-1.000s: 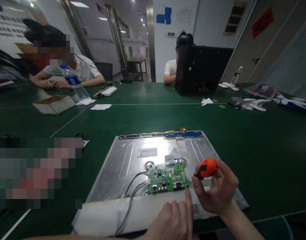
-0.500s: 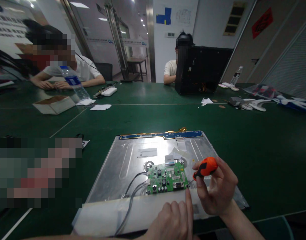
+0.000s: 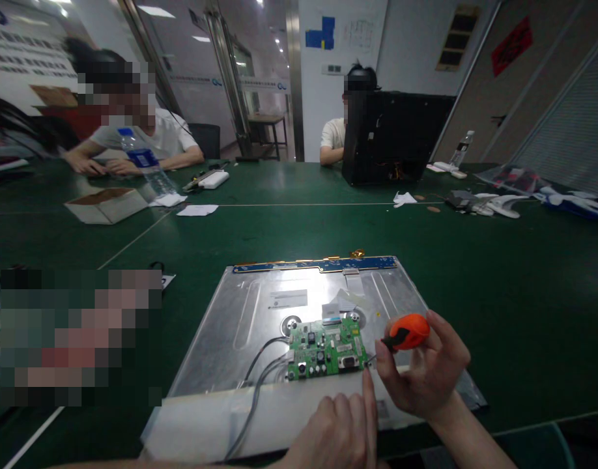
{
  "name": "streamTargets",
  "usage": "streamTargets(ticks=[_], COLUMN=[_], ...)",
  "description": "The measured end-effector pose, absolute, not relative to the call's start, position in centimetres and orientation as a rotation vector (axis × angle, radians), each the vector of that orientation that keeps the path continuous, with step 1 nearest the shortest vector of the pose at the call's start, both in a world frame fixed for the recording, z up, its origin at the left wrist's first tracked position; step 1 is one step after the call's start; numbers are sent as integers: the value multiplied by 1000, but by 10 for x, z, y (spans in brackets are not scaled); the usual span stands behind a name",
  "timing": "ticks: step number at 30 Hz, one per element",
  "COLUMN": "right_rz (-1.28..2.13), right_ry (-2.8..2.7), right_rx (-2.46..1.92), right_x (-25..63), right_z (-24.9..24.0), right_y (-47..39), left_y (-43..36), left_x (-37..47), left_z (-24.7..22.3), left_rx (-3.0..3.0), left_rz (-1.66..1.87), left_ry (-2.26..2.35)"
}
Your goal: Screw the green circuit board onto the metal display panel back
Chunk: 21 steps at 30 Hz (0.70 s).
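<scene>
My right hand [image 3: 428, 378] grips an orange and black screwdriver [image 3: 410, 331], thumb and fingers around its handle. The shaft slants down to the lower right corner of a green circuit board [image 3: 327, 348]. At that same corner rests the outstretched index finger of my left hand [image 3: 335, 430]; its other fingers are bent and hold nothing visible. The board lies on the metal back of a flat display panel [image 3: 250, 306]. Grey cables [image 3: 258, 391] run from the board's left side, and a ribbon connector [image 3: 331, 314] sits at its top edge.
A milky plastic sheet [image 3: 196, 417] covers the panel's near edge. Across the green table [image 3: 279, 234] are an open box [image 3: 106, 207], a water bottle [image 3: 150, 166] and a large black monitor casing [image 3: 397, 137]. Two people sit at the far side. A blurred patch hides the left.
My right hand and the screwdriver handle have shifted slightly right and down, with the handle turned a little. The tip stays at the board's corner. My left hand has barely moved.
</scene>
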State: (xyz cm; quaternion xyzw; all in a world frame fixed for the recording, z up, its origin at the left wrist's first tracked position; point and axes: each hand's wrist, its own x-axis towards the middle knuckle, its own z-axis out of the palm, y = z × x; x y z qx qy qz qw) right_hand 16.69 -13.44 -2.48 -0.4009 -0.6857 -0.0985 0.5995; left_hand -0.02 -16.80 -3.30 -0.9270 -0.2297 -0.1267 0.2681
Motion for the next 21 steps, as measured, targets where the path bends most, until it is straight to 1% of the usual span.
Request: streamTargets(ticks=[4,12,21], right_rz=[-221,-79,-56], right_ry=[-1616,-1643,-1645], right_rx=[-923,-863,-842], right_x=[168,171,168], right_z=[-26,-25,-18], right_y=[-134,-137,-137], left_y=[-168,-167,-167], left_x=[0,1,2], left_z=[-33,-32,-30], left_rx=[-2511,-2492,-2481], left_rz=[-338,-421,-460], left_ry=[-631,-652,-648])
